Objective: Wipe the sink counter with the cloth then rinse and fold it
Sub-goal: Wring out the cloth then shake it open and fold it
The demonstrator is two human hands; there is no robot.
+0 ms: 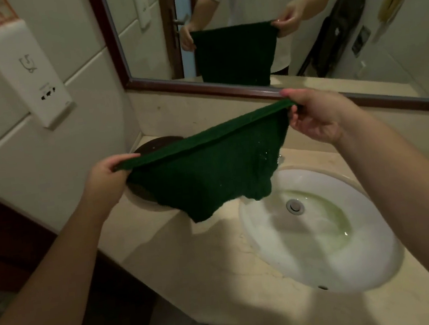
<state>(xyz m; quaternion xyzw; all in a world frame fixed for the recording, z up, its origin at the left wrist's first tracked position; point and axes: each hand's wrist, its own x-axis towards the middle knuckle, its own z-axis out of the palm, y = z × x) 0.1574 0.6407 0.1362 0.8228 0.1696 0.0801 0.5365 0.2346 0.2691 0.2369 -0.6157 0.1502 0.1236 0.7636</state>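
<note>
Two hands hold the dark green terry cloth (204,174) stretched in the air above the beige stone counter's (220,274) back-left corner, beside the white oval sink (379,258). Left hand (105,180) and right hand (317,115) each pinch a top corner, apparently squaring it for folding.

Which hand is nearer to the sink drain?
Right. The right hand holds the green cloth above the drain; the left hand grips the other corner, farther left over the counter.
</note>
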